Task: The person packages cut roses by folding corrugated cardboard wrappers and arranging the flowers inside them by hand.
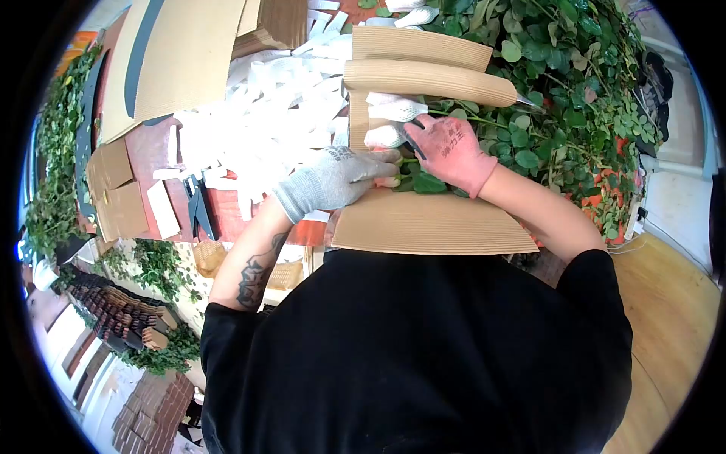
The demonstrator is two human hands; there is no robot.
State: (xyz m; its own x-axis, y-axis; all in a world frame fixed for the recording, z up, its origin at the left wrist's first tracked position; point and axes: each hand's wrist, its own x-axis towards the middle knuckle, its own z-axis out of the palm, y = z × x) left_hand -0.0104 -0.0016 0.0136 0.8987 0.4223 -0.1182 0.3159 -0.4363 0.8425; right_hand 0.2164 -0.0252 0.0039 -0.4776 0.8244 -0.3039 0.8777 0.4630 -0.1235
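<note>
My left hand (336, 178), in a grey glove, lies over pinkish flower heads with its fingers stretched out to the right. One pink flower head (387, 181) shows just below its fingertips. In a pink glove, my right hand (450, 151) has its fingers bent at the stem end of a flower head in a white net sleeve (384, 137). Another white net sleeve (397, 110) lies just above it. The flowers rest on corrugated cardboard (435, 223), whose near flap spreads toward my body. A rolled part of the cardboard (431, 82) lies beyond my hands.
White strips and sleeves (283, 106) are heaped on the left of the red table (151, 147). Black-handled scissors (199, 208) lie near its front edge. Cardboard sheets (185, 60) are at the back left. Leafy stems (560, 83) crowd the right side.
</note>
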